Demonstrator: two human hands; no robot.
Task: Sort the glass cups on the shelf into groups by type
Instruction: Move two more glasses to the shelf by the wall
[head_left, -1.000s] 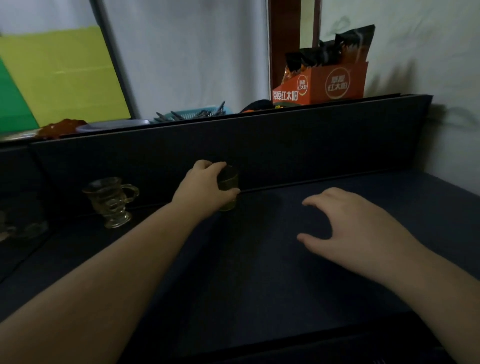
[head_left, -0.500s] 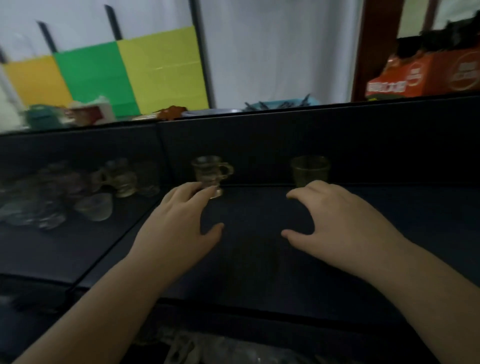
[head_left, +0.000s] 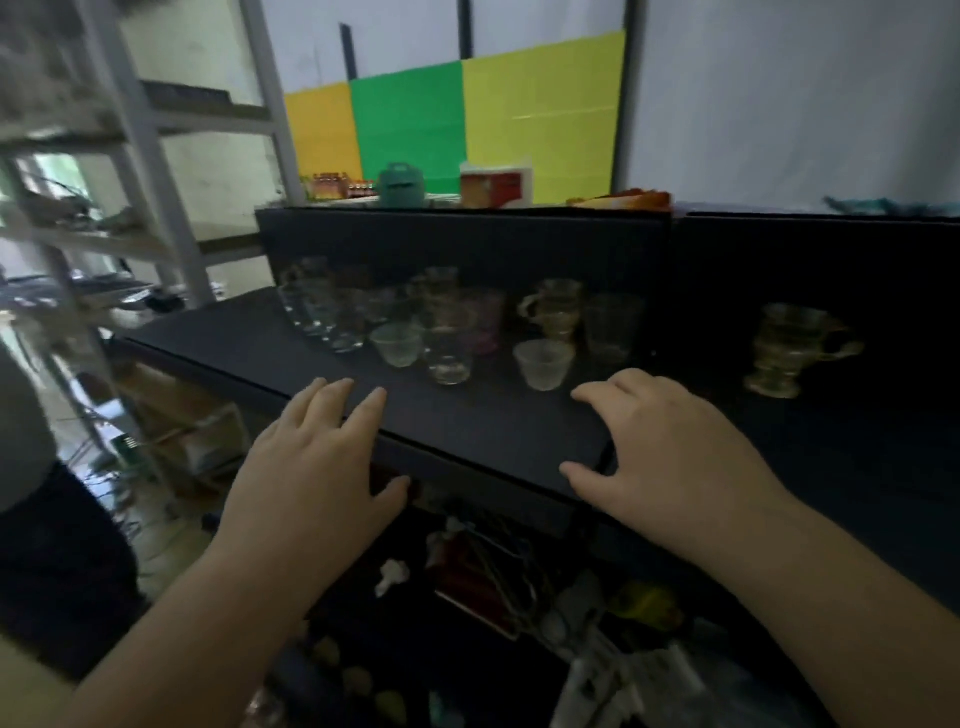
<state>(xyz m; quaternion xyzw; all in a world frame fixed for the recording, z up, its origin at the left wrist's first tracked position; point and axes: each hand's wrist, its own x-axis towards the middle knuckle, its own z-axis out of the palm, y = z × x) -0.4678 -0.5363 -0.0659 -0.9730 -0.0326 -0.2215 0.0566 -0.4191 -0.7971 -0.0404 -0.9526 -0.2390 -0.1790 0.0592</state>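
Note:
Several glass cups crowd the back of the dark shelf (head_left: 483, 431): tall clear tumblers (head_left: 332, 317), two small frosted cups (head_left: 397, 343) (head_left: 545, 364), a short clear glass (head_left: 449, 358), a pinkish glass (head_left: 485, 325) and a handled glass mug (head_left: 553, 309). A second handled, footed glass mug (head_left: 784, 348) stands alone on the right shelf section. My left hand (head_left: 322, 467) hovers open over the shelf's front edge. My right hand (head_left: 670, 441) is open too, fingers spread just in front of the right frosted cup. Neither hand holds anything.
A black back panel (head_left: 467, 244) rises behind the cups, with a teal container (head_left: 401, 184) and a red box (head_left: 493, 187) on top. A metal rack (head_left: 156, 171) stands at the left. Clutter (head_left: 493, 597) lies below the shelf.
My view swung left from the right shelf section to the crowded group of cups. My left hand let go of the green glass it gripped a second ago; both hands travelled left, empty.

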